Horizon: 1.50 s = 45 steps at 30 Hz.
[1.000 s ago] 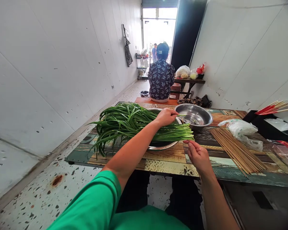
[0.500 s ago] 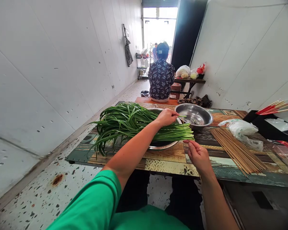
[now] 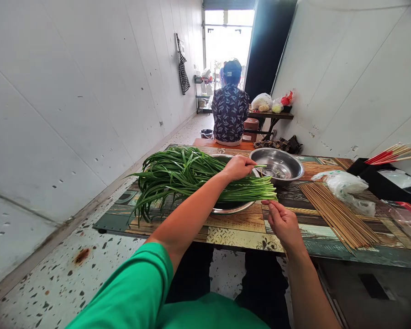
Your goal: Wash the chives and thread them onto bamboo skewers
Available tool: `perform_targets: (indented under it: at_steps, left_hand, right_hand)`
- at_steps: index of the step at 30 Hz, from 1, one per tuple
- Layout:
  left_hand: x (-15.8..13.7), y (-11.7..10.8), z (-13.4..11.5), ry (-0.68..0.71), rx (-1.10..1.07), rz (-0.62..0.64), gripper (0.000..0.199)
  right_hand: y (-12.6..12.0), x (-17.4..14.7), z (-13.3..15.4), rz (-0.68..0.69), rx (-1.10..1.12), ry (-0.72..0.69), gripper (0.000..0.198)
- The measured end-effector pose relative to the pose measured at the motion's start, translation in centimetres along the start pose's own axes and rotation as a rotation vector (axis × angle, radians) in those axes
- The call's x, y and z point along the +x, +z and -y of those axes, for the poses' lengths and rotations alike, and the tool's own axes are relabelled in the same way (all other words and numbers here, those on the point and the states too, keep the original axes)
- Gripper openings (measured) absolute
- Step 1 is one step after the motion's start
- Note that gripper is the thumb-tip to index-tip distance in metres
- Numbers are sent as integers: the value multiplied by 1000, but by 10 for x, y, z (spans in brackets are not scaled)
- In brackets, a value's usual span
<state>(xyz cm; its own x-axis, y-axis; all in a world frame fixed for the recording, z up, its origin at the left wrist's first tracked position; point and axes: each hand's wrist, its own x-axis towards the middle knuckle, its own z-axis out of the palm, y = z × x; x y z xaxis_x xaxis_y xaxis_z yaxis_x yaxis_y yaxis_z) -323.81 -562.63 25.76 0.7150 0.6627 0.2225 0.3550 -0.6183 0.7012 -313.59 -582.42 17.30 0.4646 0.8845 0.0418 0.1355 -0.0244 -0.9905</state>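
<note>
A large bunch of long garlic chives (image 3: 188,176) lies across a steel basin, pale stem ends to the right and dark leaves drooping left over the table. My left hand (image 3: 238,168) reaches over the bunch, its fingers closed on a chive stem whose light green end sticks out to the right. Just below the bunch's cut ends is my right hand (image 3: 283,224), with thumb and forefinger pinched together. Whatever thin thing is between those fingertips is too small to make out.
Beyond the chives stands a steel bowl (image 3: 277,165) with a few scraps inside. To the right lie bamboo skewers (image 3: 339,217), a plastic bag (image 3: 344,185) and a black box (image 3: 371,176) holding red-ended sticks. A person (image 3: 230,109) sits ahead, back turned.
Both hands and the chives stay almost exactly where they were. In the doorway, a distant person has shifted behind the seated person.
</note>
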Motion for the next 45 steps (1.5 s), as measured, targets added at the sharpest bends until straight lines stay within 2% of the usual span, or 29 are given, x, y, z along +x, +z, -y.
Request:
perform_targets:
  at_steps: [18,21,26,29,32,36,38,42,45]
  left_hand:
    - [3,1,7,23,-63,49,34]
    - [5,3,11,83,-42,108,34]
    - [3,-3,10,262,4,301,26]
    - [-3,-10,3,291,35,334,26]
    - [-5,-17,-5,217,155,320,32]
    - [2,-23,-7,-93,581,208,35]
    - [7,-25,-4,-204,724,226,38]
    - [13,-22,8,-264,779,368,36]
    - [14,-16,20,-253,759,374,31]
  right_hand:
    - [2,0,-8,-26,13,-23,70]
    - [2,2,-11,-36,29,-33,70]
    - [3,1,-15,-44,32,-46,68]
    - [2,0,-16,-44,19,-55,66]
    - [1,1,-17,-63,-3,-56,65]
    - [1,1,-17,-52,-29,-73,67]
    - [1,1,-17,-55,-30,-83,69]
    - [1,0,-16,-60,-39,-82,70]
    - [-1,1,-14,-42,-52,-85,70]
